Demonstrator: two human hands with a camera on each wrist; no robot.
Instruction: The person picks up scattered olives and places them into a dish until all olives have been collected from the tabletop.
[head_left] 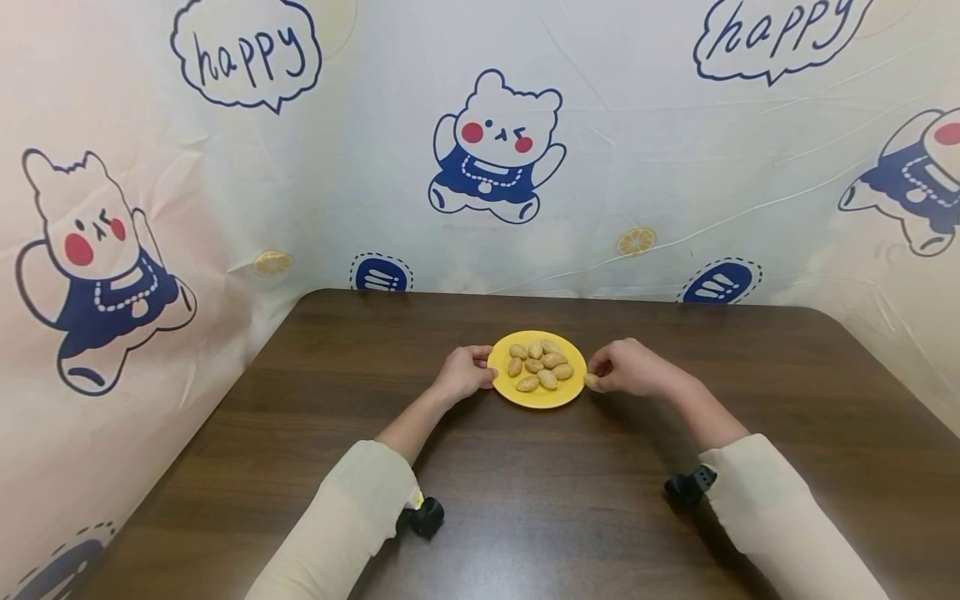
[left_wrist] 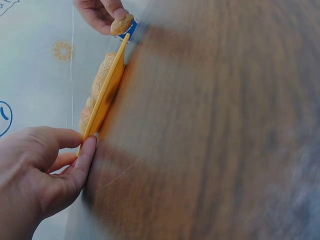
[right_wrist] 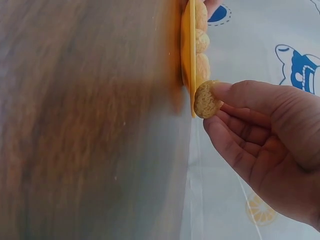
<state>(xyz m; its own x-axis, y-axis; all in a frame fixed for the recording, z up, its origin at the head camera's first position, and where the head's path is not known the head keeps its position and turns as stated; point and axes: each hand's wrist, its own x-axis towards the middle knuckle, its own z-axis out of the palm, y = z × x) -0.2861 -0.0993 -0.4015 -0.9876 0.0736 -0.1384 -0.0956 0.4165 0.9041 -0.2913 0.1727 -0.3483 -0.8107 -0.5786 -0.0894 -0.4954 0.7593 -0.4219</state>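
A yellow plate [head_left: 539, 403] lies on the brown table and bears several tan, oval walnuts [head_left: 533, 365] with wrinkled shells. At its left rim, my left hand [head_left: 462, 373] pinches the edge; the left wrist view shows the thumb [left_wrist: 86, 156] below the rim and a finger above. Just off the right rim, my right hand [head_left: 632, 367] holds a single walnut [right_wrist: 206, 99] between thumb and fingertips. That walnut overlaps the plate's edge in the right wrist view; whether it touches the rim I cannot tell.
The dark wood table [head_left: 540, 500] reaches back to a pale curtain [head_left: 360, 167] printed with cartoon bears and "happy" bubbles. Small black cameras sit at the left wrist [head_left: 427, 517] and right wrist [head_left: 688, 487], by the cream sleeves.
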